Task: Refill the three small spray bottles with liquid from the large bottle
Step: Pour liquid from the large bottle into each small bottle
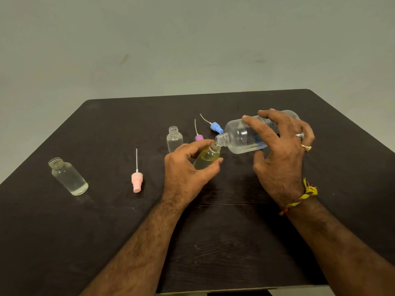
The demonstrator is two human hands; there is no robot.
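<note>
The pour is under way: the right hand (284, 150) grips the large clear plastic bottle (245, 135), tipped until its neck meets the mouth of the small yellowish spray bottle (206, 158), held slanted by the left hand (188, 167) over the dark bench (106, 221). Left of that small bottle stand two uncapped clear bottles, one close (174, 139), one far (68, 177), apparently awaiting their turn, so steady tilt matters next.

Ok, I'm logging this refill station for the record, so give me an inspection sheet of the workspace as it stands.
Surface: dark table, wood-grain top.
Job's things: large bottle tipped, mouth at the small bottle; two uncapped small bottles standing.
Clutter: pink, purple and blue spray heads lying loose.
Grips: left hand holds the small bottle; right hand holds the large bottle.
Cables: nothing seen.
Surroundings: plain grey wall.
</note>
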